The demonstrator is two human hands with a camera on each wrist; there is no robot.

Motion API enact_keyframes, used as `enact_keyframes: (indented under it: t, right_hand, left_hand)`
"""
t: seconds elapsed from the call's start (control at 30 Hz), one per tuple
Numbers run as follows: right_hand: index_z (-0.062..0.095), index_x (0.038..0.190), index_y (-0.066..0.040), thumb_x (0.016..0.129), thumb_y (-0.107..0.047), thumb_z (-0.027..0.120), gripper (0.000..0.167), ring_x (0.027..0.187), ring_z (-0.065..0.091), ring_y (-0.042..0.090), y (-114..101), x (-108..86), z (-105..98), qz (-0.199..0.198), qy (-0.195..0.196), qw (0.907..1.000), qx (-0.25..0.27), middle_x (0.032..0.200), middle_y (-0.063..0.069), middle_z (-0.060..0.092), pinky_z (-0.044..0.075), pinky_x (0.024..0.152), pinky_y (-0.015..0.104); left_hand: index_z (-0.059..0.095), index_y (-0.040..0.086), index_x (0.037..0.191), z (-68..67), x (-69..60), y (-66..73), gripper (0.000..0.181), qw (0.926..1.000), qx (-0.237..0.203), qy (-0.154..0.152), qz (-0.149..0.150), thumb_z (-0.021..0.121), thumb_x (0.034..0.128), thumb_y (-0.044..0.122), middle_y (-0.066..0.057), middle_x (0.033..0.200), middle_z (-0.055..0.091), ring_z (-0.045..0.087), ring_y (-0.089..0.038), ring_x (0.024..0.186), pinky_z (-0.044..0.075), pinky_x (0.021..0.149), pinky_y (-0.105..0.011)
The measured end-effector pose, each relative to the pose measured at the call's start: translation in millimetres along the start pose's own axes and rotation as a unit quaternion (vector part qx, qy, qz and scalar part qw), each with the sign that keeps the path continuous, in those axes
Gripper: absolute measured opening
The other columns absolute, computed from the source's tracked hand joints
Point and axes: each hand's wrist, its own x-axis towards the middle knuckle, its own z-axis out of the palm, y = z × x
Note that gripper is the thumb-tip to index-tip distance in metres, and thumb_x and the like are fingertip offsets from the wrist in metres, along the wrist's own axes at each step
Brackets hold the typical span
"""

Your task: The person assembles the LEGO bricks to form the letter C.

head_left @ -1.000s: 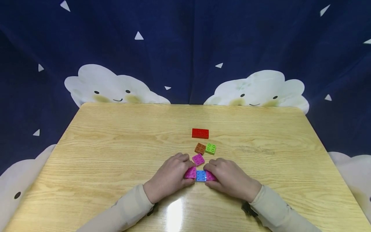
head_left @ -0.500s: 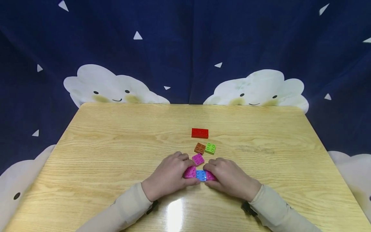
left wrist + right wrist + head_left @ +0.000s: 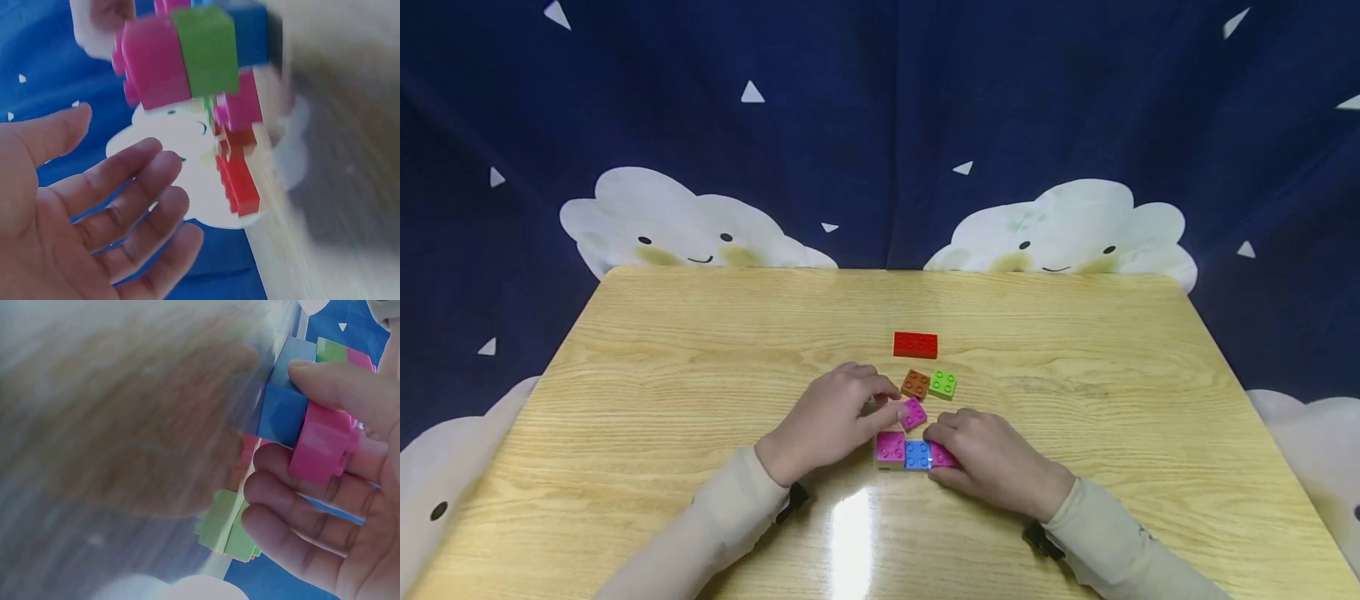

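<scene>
A small row of joined toy bricks lies near the front of the table. In the head view it has a pink brick at the left end, blue studs in the middle and another pink brick at the right. The left wrist view shows a green brick under the left pink one. My right hand grips the right end, thumb against a blue brick. Fingers spread and slightly bent, my left hand is beside a loose pink brick; its thumb overlaps that brick's edge, contact unclear.
Behind the loose pink brick lie a brown brick and a lime brick, side by side. Farther back is a longer red brick. A dark blue curtain with clouds hangs behind the wooden table.
My left hand has let go of the row's left pink brick and moved up and slightly left, to the loose pink brick. My right hand stays on the right end.
</scene>
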Motion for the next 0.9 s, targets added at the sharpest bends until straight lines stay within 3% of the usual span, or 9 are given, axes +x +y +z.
enact_keyframes:
  t: [0.13,0.27,0.67,0.9]
  right_hand:
    - [0.076,0.107,-0.006,0.091,-0.021,0.089,0.025,0.074,0.056,0.006,-0.4,0.3,-0.5,0.003,-0.004,1.0,0.003,0.089,-0.004,0.068,0.054,0.068,0.029]
    - [0.077,0.107,-0.006,0.091,-0.021,0.089,0.025,0.075,0.057,0.007,-0.6,0.4,-1.2,0.003,-0.006,1.0,0.002,0.089,-0.004,0.069,0.055,0.069,0.03]
    - [0.077,0.109,-0.005,0.091,-0.025,0.091,0.03,0.079,0.063,0.009,0.4,0.1,-1.4,0.0,-0.007,1.0,-0.003,0.093,-0.002,0.072,0.058,0.073,0.033]
    - [0.078,0.11,-0.005,0.092,-0.027,0.09,0.03,0.081,0.065,0.011,0.5,0.4,-2.1,0.001,-0.011,0.9999,-0.006,0.094,-0.001,0.073,0.059,0.075,0.035]
  left_hand:
    - [0.081,0.004,0.116,-6.1,11.2,-6.6,0.021,0.9999,-0.01,0.013,-0.005,0.075,0.104,0.02,-0.004,0.102,0.075,0.068,-0.022,0.097,0.057,0.089,-0.042]
    - [0.08,0.003,0.118,-6.3,23.4,-12.7,0.02,0.9999,-0.013,0.001,-0.01,0.078,0.1018,0.015,-0.007,0.107,0.076,0.069,-0.025,0.102,0.056,0.093,-0.043]
    - [0.077,0.003,0.127,7.4,52.3,-23.5,0.031,0.9985,-0.016,-0.048,-0.02,0.083,0.0969,0.007,-0.01,0.123,0.074,0.066,-0.03,0.12,0.051,0.108,-0.046]
    - [0.076,0.002,0.128,18.4,60.2,-27.6,0.036,0.9972,-0.012,-0.071,-0.022,0.086,0.0938,0.006,-0.01,0.121,0.074,0.064,-0.029,0.115,0.051,0.106,-0.044]
